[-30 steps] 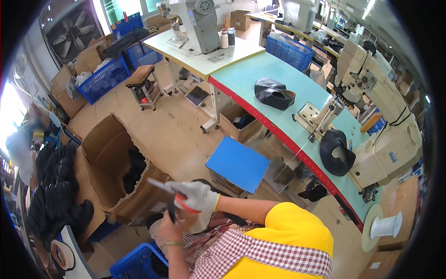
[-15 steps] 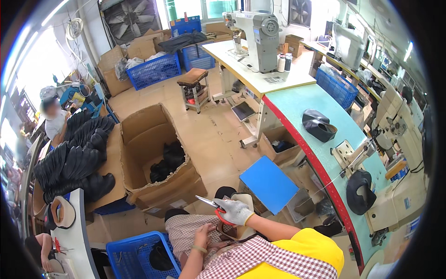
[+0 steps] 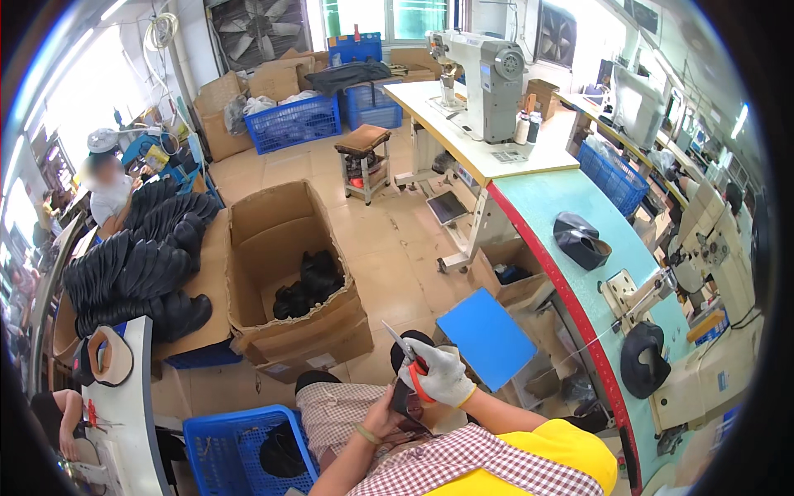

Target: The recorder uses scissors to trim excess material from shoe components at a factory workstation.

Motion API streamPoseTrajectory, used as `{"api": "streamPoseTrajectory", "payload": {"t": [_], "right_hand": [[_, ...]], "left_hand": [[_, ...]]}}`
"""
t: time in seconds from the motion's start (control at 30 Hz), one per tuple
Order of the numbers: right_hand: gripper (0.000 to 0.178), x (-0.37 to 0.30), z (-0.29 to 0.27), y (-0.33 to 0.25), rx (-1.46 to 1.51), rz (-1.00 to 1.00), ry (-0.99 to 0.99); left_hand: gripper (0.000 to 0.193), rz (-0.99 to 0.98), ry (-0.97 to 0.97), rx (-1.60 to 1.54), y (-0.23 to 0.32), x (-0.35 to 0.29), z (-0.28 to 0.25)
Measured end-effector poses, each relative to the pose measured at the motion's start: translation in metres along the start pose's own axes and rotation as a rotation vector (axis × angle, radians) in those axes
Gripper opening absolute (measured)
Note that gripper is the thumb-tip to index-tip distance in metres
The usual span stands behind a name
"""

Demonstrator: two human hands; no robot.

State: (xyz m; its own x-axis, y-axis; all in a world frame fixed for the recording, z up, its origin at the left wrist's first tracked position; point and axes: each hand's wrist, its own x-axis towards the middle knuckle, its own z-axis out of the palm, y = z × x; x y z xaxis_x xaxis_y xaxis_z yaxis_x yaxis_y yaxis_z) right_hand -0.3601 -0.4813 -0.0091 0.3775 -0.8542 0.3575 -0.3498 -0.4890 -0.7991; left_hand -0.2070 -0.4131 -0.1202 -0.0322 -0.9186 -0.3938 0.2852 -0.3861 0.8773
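My gloved right hand is closed round a pair of scissors with red handles; their blades point up and away to the left. Just beside it, over my lap, my bare left hand grips a dark piece that looks like a shoe upper. The upper is partly hidden by my fingers and the glove. It lies close under the scissor handles, and whether the two touch I cannot tell. A checked apron covers my lap.
A blue basket with a black piece stands left of my legs. Ahead is a large carton with black pieces. A blue board lies right of my knees, beside a green-topped sewing table. Black uppers are stacked left; a person sits beyond.
My left hand has moved right and now holds the dark upper up near the scissors. The scissors have swung from pointing left to pointing more upward. The whole view has shifted slightly.
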Motion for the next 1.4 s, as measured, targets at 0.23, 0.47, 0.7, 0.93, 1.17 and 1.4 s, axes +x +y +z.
{"api": "streamPoseTrajectory", "payload": {"t": [0.23,0.47,0.7,0.93,1.17,1.4], "right_hand": [[0.046,0.019,-0.022,-0.010,-0.075,-0.117,0.026],[0.047,0.014,-0.057,-0.033,-0.134,-0.362,0.004],[0.048,0.006,-0.080,-0.019,-0.037,0.000,-0.317],[0.065,-0.010,-0.080,-0.011,0.070,0.259,-0.565],[0.049,0.008,-0.149,-0.015,-0.210,0.046,-0.201],[0.041,0.043,-0.296,0.019,-0.801,-0.187,0.445]], "left_hand": [[0.027,0.269,0.047,-0.147,0.016,0.003,0.004],[0.016,0.955,0.083,1.121,0.107,-0.019,0.034],[0.013,1.074,-0.087,1.048,0.105,-0.018,0.056],[0.010,1.136,0.035,0.852,0.098,-0.022,0.075],[0.016,1.574,-0.018,0.787,0.173,-0.028,0.110],[0.074,0.708,-0.906,-0.151,0.258,-0.107,0.159]]}}
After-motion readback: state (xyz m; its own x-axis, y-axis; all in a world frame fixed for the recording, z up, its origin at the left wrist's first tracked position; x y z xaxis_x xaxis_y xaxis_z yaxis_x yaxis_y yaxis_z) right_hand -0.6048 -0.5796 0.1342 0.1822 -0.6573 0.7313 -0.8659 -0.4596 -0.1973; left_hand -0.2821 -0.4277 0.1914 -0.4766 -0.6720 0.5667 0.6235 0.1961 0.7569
